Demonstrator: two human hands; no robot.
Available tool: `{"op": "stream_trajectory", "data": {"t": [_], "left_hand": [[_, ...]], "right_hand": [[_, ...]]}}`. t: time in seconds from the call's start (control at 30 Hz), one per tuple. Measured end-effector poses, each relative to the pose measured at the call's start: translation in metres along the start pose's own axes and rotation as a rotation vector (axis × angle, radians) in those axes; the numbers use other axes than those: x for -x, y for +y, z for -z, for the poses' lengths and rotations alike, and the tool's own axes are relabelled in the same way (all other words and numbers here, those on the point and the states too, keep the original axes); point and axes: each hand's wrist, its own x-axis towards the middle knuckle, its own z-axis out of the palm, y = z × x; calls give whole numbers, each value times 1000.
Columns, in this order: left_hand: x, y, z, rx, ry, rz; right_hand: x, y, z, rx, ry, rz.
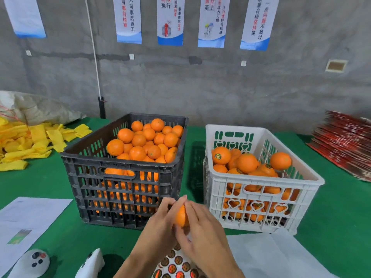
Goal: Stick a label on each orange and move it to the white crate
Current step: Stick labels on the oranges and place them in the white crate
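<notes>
Pretty even, soft indoor light, no real glare. The black crate (124, 171) throws a shadow to its right. Edges bend wide-angle style, red stack (345, 145) looks smeared.

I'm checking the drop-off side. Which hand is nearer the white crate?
Right. The right hand grips the orange just in front of the white crate; the left hand is further away, before the black crate.

Grey concrete wall (200, 87), hanging banners (170, 21); green-covered table (50, 183).
</notes>
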Motion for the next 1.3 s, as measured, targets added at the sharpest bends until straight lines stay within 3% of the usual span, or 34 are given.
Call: {"op": "stream_trajectory", "data": {"t": [0.13,0.23,0.33,0.43,0.57,0.7,0.83,0.93,1.07,1.2,1.3], "left_hand": [[-51,39,19,-69,54,-105],[-91,71,28,-56,91,-203],[-127,92,33,-176,188,-310],[-155,99,45,-268,233,-307],[-185,76,68,-332,369,-230],[-212,25,104,-480,178,76],[-231,-51,135,-604,-260,461],[-240,-105,149,-656,-528,622],[-242,-155,161,-678,-539,589],[-246,-189,166,-763,-459,695],[-244,-200,166,-800,-456,682]], "right_hand": [[-24,15,41,-136,100,-229],[-51,38,75,-196,258,-285],[-77,68,99,-2,348,-288],[-100,84,111,179,380,-276],[-126,83,106,196,420,-152],[-160,61,78,74,397,-13],[-207,28,49,-183,159,40],[-239,10,26,-215,-49,34],[-273,-6,5,-21,-341,70],[-296,-16,-6,-44,-406,80],[-299,-18,-13,-46,-420,83]]}}
